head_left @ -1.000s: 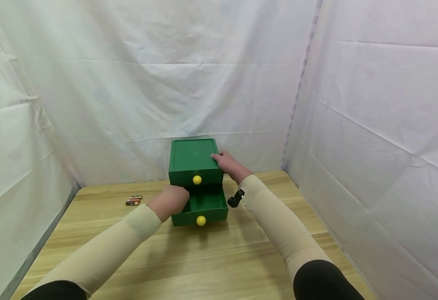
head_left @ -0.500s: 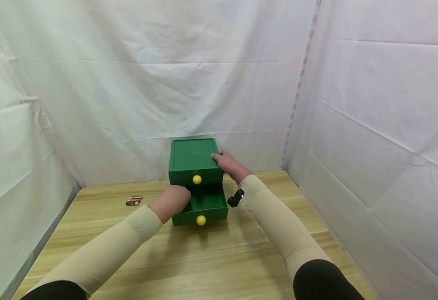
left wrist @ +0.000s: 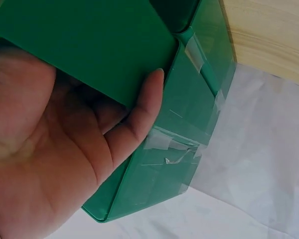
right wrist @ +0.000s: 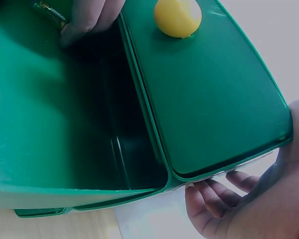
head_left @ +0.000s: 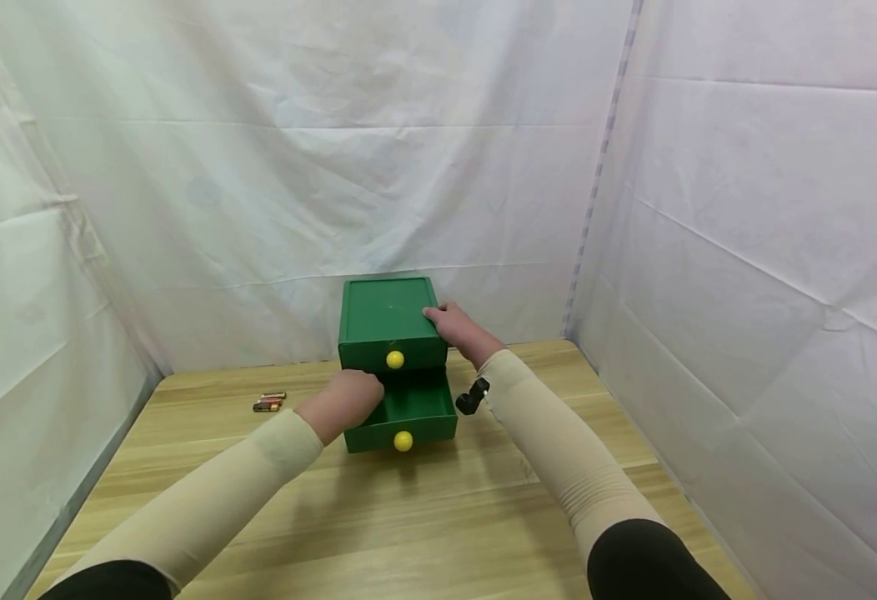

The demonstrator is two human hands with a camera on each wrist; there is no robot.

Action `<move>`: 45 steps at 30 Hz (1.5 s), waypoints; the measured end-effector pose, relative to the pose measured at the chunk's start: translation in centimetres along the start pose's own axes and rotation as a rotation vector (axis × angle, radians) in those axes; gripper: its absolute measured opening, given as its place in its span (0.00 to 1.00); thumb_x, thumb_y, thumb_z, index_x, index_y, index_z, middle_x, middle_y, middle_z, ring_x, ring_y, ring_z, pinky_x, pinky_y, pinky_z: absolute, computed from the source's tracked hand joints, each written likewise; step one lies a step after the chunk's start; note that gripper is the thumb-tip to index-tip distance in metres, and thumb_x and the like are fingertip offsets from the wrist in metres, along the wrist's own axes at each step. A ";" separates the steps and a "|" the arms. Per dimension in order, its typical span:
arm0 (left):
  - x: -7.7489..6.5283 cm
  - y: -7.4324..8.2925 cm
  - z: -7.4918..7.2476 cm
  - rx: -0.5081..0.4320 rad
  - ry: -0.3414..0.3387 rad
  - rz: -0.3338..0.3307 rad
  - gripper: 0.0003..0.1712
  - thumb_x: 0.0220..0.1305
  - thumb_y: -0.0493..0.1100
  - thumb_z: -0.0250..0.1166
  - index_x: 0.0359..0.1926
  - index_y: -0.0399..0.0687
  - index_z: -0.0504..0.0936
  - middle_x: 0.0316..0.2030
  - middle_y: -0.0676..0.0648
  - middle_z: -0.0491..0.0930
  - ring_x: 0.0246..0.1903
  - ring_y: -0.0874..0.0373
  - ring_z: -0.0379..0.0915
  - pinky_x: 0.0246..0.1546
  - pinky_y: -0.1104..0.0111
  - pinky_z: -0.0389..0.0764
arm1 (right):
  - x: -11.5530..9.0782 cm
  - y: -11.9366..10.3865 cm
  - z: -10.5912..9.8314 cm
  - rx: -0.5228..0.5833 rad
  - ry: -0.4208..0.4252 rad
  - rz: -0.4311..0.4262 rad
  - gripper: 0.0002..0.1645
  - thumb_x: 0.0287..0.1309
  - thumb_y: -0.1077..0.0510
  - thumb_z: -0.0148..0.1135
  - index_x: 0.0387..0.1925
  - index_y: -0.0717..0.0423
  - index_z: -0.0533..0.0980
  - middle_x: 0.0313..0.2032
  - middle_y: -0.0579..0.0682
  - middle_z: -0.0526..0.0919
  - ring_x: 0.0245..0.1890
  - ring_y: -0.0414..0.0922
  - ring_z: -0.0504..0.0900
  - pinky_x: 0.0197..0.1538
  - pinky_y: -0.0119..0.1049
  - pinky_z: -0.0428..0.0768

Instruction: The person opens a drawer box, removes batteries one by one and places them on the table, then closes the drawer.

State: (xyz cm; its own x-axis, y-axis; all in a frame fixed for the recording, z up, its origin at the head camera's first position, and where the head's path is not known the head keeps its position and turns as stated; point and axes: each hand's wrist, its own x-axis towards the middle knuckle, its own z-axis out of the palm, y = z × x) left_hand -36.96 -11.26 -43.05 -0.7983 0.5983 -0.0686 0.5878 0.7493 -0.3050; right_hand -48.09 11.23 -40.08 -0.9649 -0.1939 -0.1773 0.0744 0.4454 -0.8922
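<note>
A small green two-drawer cabinet (head_left: 389,310) stands at the back of the table, its lower drawer (head_left: 427,429) pulled out. My left hand (head_left: 343,402) reaches over the drawer's left wall with its fingers down inside. In the right wrist view, those fingertips are right at a small battery (right wrist: 51,15) in the drawer; I cannot tell whether they pinch it. The left wrist view shows one finger lying on the outside of the drawer wall (left wrist: 104,45). My right hand (head_left: 467,331) grips the cabinet's upper right side, thumb on the top edge and fingers bent against the side.
Several batteries (head_left: 268,403) lie on the wooden table (head_left: 423,533), left of the cabinet. The upper drawer (head_left: 367,357) is closed, with a yellow knob (head_left: 395,360). White sheeting (head_left: 408,167) hangs behind and on both sides. A black wrist camera (head_left: 472,397) sits on the right sleeve.
My left hand has shifted very slightly to the right within the lower drawer. My right hand and the cabinet stay where they were.
</note>
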 end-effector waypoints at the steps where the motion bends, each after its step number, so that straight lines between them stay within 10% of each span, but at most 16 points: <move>1: 0.1 -0.1 0.0 -0.003 -0.009 0.003 0.15 0.67 0.33 0.65 0.23 0.49 0.76 0.20 0.51 0.74 0.21 0.58 0.68 0.29 0.62 0.81 | 0.0 0.0 0.0 0.000 0.002 0.002 0.46 0.74 0.34 0.47 0.77 0.59 0.49 0.71 0.61 0.61 0.67 0.58 0.67 0.67 0.57 0.68; 37: -0.6 -1.9 -1.6 -0.367 -0.072 -0.023 0.09 0.57 0.40 0.71 0.27 0.55 0.78 0.26 0.54 0.75 0.26 0.57 0.68 0.29 0.64 0.73 | -0.3 -0.3 0.2 0.006 0.006 0.005 0.44 0.75 0.36 0.47 0.76 0.60 0.51 0.70 0.62 0.62 0.67 0.58 0.67 0.67 0.55 0.69; 45: -1.5 -3.1 -2.4 -0.433 -0.050 -0.002 0.09 0.58 0.42 0.70 0.41 0.49 0.85 0.36 0.54 0.79 0.31 0.58 0.71 0.36 0.63 0.78 | -0.4 -0.3 0.2 0.004 0.011 0.006 0.44 0.75 0.36 0.46 0.76 0.60 0.51 0.70 0.62 0.62 0.67 0.58 0.68 0.67 0.55 0.68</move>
State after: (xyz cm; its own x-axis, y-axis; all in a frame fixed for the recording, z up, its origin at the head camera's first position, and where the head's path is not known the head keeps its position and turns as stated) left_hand -37.26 -13.75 -39.72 -0.7988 0.5901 -0.1172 0.5783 0.8069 0.1209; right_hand -47.73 11.02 -39.82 -0.9670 -0.1819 -0.1781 0.0810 0.4433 -0.8927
